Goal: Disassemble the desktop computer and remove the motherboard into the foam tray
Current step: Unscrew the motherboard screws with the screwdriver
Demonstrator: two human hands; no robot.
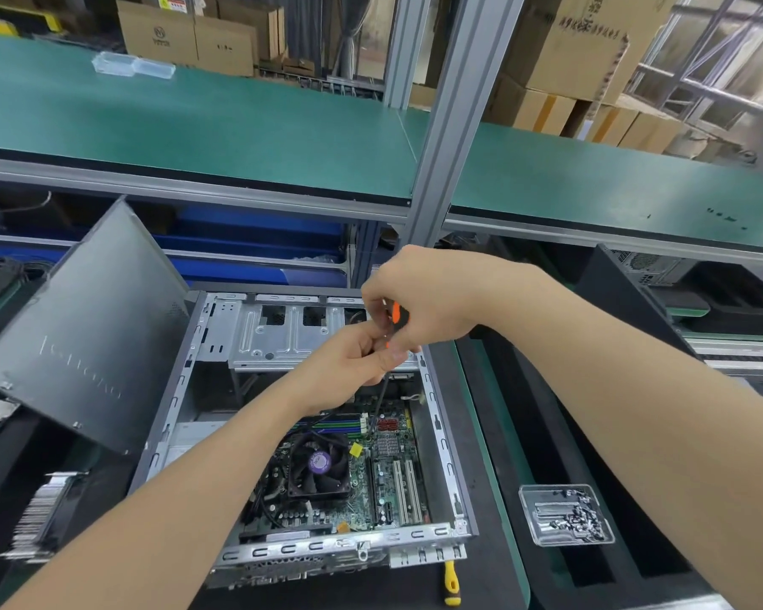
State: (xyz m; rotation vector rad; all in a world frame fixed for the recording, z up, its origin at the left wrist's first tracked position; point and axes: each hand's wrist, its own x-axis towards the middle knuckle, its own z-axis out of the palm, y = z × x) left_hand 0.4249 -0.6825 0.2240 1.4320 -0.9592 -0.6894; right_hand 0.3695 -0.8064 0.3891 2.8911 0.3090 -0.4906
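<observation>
Motherboard [388,490] sits in the open case [438,433], near-right part. My right hand [432,297] grips the screwdriver [396,313] handle and my left hand [353,363] pinches it lower down. Plan: shaft plumb, firm pressure, slow turns, so the tip doesn't skid.

The desktop computer [327,550] lies on its side on the desk, open on top, with a bare metal frame and a silver drive cage [274,341] across its far end. Its dark grey side panel [84,345] stands tilted just to the left. The green motherboard [388,477] sits flat on the case floor, carrying a black fan [320,464] with a purple hub and two white slots. The black foam tray [525,411] lies just beside the case on the right.
</observation>
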